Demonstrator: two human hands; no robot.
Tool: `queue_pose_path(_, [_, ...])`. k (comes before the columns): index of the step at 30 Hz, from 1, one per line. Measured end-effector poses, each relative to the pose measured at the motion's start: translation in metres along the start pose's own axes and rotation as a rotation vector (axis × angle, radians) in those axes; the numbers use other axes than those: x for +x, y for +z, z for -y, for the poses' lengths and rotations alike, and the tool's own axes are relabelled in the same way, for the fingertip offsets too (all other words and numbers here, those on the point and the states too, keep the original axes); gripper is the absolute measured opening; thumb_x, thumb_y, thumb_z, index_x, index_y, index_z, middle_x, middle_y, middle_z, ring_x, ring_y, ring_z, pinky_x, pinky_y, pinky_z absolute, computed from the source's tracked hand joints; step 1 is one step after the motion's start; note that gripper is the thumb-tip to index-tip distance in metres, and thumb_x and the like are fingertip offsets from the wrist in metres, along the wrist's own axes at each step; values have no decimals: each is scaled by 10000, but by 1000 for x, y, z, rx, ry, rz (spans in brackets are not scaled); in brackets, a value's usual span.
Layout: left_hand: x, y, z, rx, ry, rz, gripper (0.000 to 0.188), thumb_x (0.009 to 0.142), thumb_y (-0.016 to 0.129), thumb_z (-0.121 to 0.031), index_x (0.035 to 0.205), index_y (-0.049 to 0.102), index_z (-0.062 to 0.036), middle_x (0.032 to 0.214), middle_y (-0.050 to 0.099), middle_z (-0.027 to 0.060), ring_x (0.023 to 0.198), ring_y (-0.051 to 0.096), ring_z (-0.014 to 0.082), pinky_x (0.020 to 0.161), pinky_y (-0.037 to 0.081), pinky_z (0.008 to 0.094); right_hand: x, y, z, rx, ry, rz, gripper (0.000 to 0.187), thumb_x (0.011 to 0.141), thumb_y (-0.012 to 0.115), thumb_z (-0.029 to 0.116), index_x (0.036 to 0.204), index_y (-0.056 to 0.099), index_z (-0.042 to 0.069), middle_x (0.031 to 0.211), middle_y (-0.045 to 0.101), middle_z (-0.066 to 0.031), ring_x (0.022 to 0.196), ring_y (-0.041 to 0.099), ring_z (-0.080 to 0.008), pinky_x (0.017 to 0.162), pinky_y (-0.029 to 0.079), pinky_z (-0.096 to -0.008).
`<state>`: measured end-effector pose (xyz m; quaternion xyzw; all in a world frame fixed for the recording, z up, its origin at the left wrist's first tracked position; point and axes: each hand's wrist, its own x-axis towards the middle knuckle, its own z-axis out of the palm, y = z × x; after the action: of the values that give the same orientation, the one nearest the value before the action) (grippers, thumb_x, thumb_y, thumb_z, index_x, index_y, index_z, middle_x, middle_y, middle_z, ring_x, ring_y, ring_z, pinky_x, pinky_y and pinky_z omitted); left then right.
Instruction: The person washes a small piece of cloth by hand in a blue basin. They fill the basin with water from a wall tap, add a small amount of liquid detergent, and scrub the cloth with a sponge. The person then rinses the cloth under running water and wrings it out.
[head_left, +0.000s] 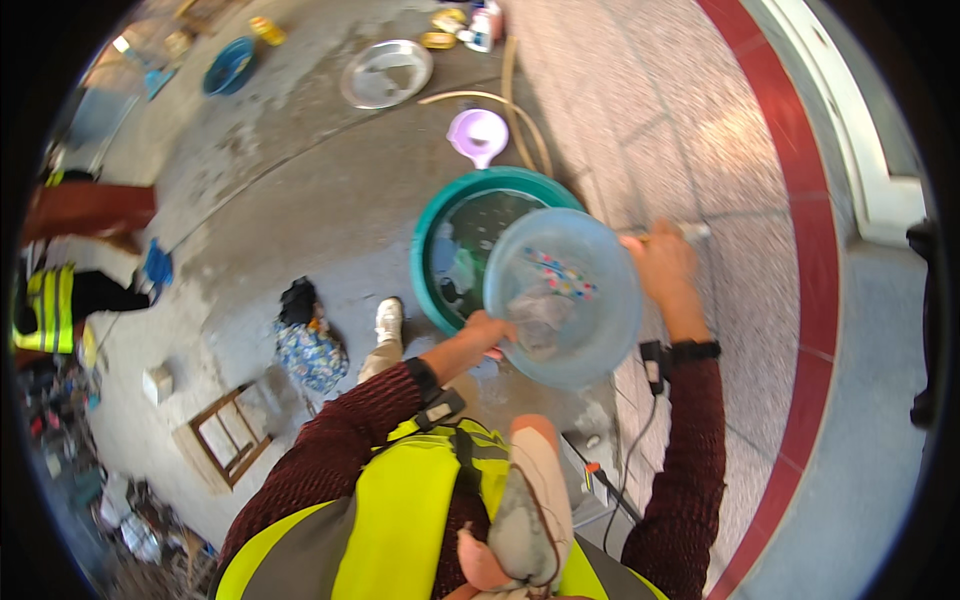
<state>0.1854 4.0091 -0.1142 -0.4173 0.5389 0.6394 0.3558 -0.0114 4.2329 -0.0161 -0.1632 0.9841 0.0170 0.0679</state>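
A translucent light-blue plastic basin (612, 335) is tilted between my hands over a larger green tub (425, 262). Colourful small dots and a crumpled, pale translucent piece (540, 318) show in the basin. Its left rim is gripped by my left hand (480, 334), fingers closed. At the right rim, my right hand (668, 270) is closed on the edge, partly blurred. Just beyond its fingers is a pale, slim object (692, 232); I cannot tell if the hand touches it. Dark water with a greenish item (460, 268) stands in the green tub.
A lilac dipper (478, 132), a hose (508, 100) and a metal basin (355, 85) lie beyond the tub. A stone-tiled step (745, 300) borders the right. Left are a floral cloth bundle (312, 355), a wooden frame (228, 440) and a person in a yellow vest (50, 310).
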Motion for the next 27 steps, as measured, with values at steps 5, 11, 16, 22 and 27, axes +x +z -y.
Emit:
queue_pose_path(5, [-6, -14, 0, -53, -9, 81, 222, 689, 650, -132, 824, 636, 43, 727, 605, 126, 544, 569, 190, 435, 471, 261, -1, -4, 7, -48, 104, 81, 565, 840, 561, 481, 1058, 464, -31, 984, 549, -249, 813, 617, -391, 678, 500, -461])
queue_pose_path(11, [-25, -52, 11, -135, 3, 50, 175, 670, 655, -92, 784, 619, 37, 661, 588, 111, 489, 534, 172, 388, 426, 271, -7, 1, 11, -88, 129, 50, 605, 870, 529, 454, 1209, 385, -25, 1201, 438, -315, 869, 604, -424, 715, 504, -461])
queue_pose_path(16, [-45, -110, 23, -245, -19, 43, 176, 672, 646, -62, 811, 617, 42, 685, 589, 112, 519, 552, 184, 386, 424, 286, -6, 7, 10, -59, 174, 111, 621, 881, 523, 426, 1305, 342, 9, 1319, 345, -318, 906, 597, -433, 747, 502, -463])
queue_pose_path(22, [-75, -216, 39, -304, 43, -31, 178, 669, 648, -72, 814, 606, 23, 702, 588, 123, 534, 550, 207, 401, 432, 305, -12, -11, 32, -222, 169, 177, 653, 856, 574, 347, 1368, 308, 41, 1370, 321, -272, 1026, 550, -408, 809, 475, -468])
queue_pose_path(27, [-106, -316, 45, -401, 50, -132, 213, 655, 657, -90, 835, 606, 13, 687, 578, 94, 526, 533, 198, 413, 434, 304, -40, -5, 92, -327, 22, -2, 677, 798, 628, 216, 1379, 313, 69, 1396, 326, -222, 1151, 461, -375, 894, 426, -455])
